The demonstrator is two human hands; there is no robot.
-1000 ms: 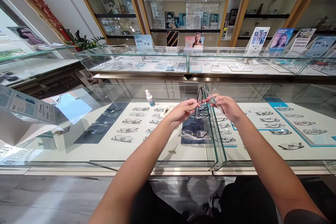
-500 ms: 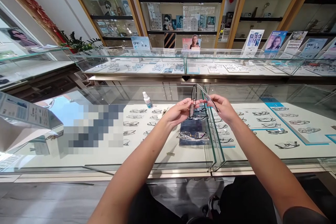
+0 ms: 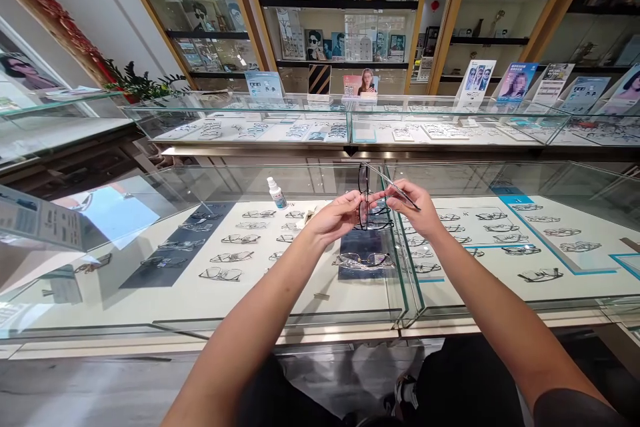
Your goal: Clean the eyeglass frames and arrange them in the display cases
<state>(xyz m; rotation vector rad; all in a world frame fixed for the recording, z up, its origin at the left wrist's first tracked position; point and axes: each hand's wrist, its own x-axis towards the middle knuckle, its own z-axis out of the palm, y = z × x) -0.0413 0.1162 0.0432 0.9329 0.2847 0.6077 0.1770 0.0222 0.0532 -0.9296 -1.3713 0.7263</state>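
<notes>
Turned more edge-on since earlier, the silver temple (image 3: 393,185) is gripped by fingers of the right hand (image 3: 416,208); the left hand (image 3: 334,218) pinches the black-rimmed glasses (image 3: 363,179) midway, upright above the glass surface (image 3: 175,303). Probably light, springy and easily smudged: best held by the rims.

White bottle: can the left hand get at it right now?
Probably not yet: the left hand is occupied holding the glasses. Otherwise, the way to the white bottle, off to its left, looks open.

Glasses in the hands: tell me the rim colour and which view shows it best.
The glasses have black rims; best seen in the head view.
</notes>
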